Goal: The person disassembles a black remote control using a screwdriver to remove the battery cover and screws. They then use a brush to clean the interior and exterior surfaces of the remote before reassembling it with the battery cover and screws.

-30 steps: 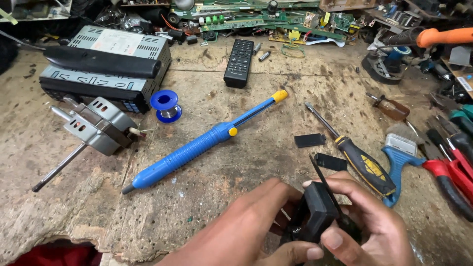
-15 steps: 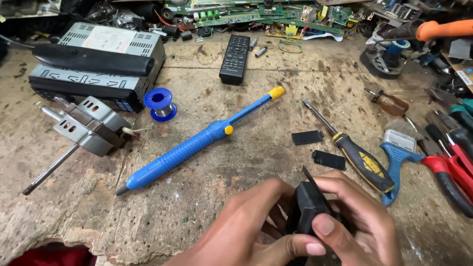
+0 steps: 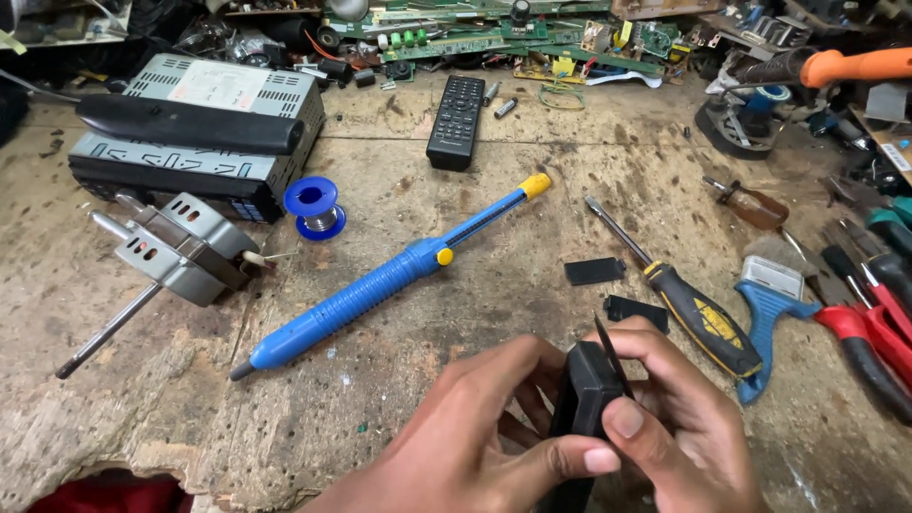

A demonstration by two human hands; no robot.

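Slippage is your risk: the thin black lid point(image 3: 610, 353), apparently half-lifted, could snap or spring away if your thumb presses hard. Your left hand point(image 3: 475, 446) and right hand point(image 3: 679, 418) both clasp the small black box point(image 3: 581, 399) at lower centre of the frame, between them.

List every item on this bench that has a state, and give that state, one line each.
Left hand: gripping the black box.
Right hand: gripping the black box.
Black box: held above the bench, a thin flap sticking up.
Blue pump tool: lying flat, untouched.
Screwdriver: lying flat.
Remote: face up.
Wire spool: on its side.
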